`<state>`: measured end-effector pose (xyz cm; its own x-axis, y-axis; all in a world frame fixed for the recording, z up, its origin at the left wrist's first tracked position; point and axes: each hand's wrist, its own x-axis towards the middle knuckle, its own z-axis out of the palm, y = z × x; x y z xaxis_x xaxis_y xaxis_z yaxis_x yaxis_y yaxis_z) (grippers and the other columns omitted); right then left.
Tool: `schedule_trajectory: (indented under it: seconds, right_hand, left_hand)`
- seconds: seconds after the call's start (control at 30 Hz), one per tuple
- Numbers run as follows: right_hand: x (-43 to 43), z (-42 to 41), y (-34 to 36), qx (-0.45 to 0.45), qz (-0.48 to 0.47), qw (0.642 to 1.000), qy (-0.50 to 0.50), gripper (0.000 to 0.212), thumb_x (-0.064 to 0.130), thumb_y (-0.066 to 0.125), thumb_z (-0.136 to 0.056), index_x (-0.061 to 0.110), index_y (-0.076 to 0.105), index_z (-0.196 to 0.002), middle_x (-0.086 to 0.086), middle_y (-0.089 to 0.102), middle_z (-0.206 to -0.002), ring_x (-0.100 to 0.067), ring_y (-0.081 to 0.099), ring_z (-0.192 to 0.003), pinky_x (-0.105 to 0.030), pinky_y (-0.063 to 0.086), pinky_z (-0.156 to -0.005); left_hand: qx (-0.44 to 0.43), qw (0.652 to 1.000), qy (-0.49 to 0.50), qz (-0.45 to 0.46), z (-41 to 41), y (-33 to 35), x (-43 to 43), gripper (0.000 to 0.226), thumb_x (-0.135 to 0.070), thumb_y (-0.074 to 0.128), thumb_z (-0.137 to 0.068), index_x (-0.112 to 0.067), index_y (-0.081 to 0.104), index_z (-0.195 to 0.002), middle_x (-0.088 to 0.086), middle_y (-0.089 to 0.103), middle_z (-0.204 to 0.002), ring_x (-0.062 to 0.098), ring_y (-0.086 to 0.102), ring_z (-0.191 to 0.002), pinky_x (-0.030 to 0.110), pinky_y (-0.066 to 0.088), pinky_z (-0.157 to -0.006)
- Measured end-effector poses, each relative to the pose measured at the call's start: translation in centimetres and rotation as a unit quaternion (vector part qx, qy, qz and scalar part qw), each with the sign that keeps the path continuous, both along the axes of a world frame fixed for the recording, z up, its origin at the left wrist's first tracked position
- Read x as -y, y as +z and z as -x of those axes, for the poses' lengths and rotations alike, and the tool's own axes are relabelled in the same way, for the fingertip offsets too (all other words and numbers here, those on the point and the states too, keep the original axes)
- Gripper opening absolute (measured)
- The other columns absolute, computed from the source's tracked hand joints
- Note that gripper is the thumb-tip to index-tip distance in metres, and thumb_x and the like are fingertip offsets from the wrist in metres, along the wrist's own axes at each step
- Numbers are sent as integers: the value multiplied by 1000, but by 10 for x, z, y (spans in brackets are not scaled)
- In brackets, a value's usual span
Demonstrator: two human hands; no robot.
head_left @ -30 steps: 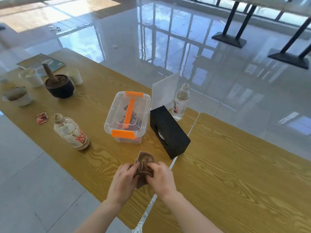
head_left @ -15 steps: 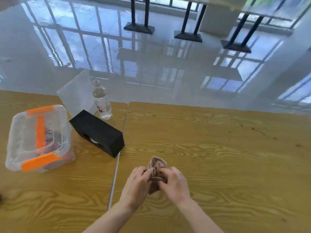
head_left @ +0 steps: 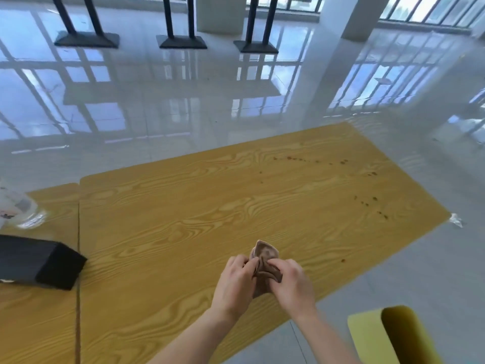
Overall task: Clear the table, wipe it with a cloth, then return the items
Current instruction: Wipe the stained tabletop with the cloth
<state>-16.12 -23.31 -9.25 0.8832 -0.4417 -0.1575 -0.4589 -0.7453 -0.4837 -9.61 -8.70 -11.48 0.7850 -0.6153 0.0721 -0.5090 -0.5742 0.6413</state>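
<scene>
Both hands met over the near side of a yellow wood-grain table [head_left: 183,206]. The left hand [head_left: 234,283] and the right hand [head_left: 291,282] each gripped a crumpled brown cloth [head_left: 265,260] with curled fingers and thumbs, the cloth bunched between them with one pointed corner sticking up. Whether the cloth touched the tabletop could not be told. Small dark spots [head_left: 366,202] dotted the far right part of the table, well apart from the cloth. At the left edge lay a black box [head_left: 39,261], with a blurred clear bottle [head_left: 19,210] beyond it. A yellow chair [head_left: 393,334] stood at the lower right, beside the table. A glossy tiled floor [head_left: 236,114] stretched behind.
</scene>
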Motion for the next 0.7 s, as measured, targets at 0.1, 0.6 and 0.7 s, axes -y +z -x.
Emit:
schedule_trajectory:
  seconds: [0.1, 0.6, 0.7]
  right_hand:
    - [47, 6, -4, 14, -2, 999, -41, 37, 24, 67, -76, 36, 67, -111, 2, 61, -93, -23, 57, -93, -38, 49, -80]
    - [100, -6, -52, -40, 109, 993, 26, 73, 70, 33, -92, 35, 20, -155, 0, -9, -166, -26, -15, -150, -47, 2, -121]
    - [93, 1, -70, -42, 159, 986, 37, 80, 77, 25, -91, 31, 18, -156, -3, -4, -166, -28, -16, -150, -52, 2, -117]
  left_hand:
    - [-4, 1000, -7, 9, -1, 3, 55, 24, -9, 56, -83, -20, 63, -103, -3, 55, -97, 20, 47, -93, 32, 46, -82]
    - [87, 985, -55, -137, -60, -54, 113, 56, -48, 27, -99, -29, 36, -151, 0, 26, -161, 21, 6, -152, 45, 7, -122]
    - [114, 969, -73, -206, -69, -64, 120, 62, -60, 16, -100, -33, 18, -156, 3, 8, -166, 25, -7, -152, 53, 1, -121]
